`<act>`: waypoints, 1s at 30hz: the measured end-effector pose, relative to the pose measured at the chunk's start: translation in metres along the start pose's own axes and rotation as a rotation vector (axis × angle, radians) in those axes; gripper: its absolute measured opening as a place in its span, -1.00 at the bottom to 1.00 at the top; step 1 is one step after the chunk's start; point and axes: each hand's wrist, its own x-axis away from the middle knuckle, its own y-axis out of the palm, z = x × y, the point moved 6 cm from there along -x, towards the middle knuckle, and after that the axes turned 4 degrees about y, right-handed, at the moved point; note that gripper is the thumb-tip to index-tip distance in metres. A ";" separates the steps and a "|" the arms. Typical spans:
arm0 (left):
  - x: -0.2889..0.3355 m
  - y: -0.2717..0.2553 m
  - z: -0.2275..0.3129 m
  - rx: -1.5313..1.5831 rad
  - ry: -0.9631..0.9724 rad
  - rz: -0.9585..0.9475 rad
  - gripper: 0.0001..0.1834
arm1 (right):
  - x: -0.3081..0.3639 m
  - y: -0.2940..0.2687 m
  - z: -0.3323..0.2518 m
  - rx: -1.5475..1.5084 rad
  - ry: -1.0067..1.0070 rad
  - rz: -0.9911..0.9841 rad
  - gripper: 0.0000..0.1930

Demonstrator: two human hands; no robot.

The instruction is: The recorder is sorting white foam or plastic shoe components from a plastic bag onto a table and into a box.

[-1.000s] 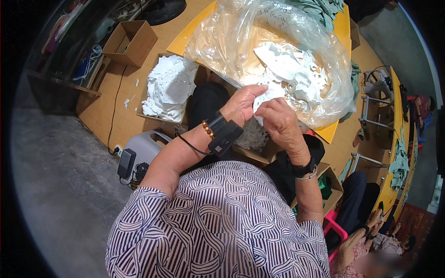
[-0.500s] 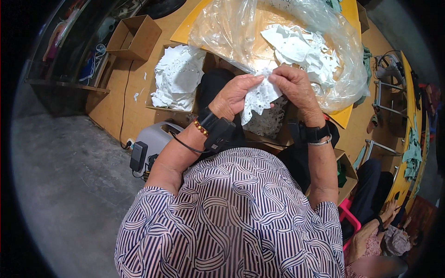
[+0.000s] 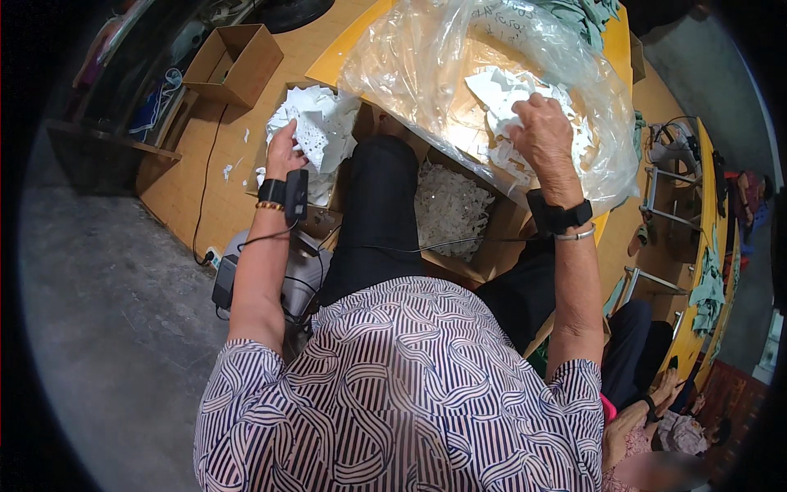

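Observation:
My left hand point(image 3: 284, 153) is at the left edge of a heap of white, hole-punched sheets point(image 3: 324, 135) in a cardboard box. Its fingers are stretched out and apart, touching or very close to the uppermost sheet. Over on the yellow table, my right hand point(image 3: 544, 135) reaches down into a pile of crumpled white pieces point(image 3: 498, 92) lying on a clear plastic bag point(image 3: 393, 61). The right fingers are bent and closed on a white piece, their tips partly hidden. Between my knees a box holds small white scraps point(image 3: 452, 209).
Another cardboard box point(image 3: 247, 70) stands open at the back left. Green cloth point(image 3: 578, 18) lies at the table's far edge. A thin cable point(image 3: 381, 248) runs across my lap. At the lower right a co-worker's hands point(image 3: 666, 385) are near a second yellow table point(image 3: 697, 307).
My hands have parted. The left moved left to the box of sheets, taking the white piece from the middle; the right moved forward onto the pile. The scrap box shows more fully.

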 end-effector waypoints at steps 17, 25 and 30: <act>0.190 0.215 -0.026 0.162 -0.200 -0.943 -0.63 | -0.036 -0.027 0.062 -0.659 0.185 0.054 -0.85; 0.162 0.268 -0.075 0.610 -0.407 -0.678 -0.55 | 0.040 -0.040 -0.043 -0.506 -0.251 0.071 -0.86; 0.138 0.249 -0.079 0.435 -0.323 -0.730 -0.62 | 0.083 -0.024 -0.040 -0.597 -0.114 0.046 -0.86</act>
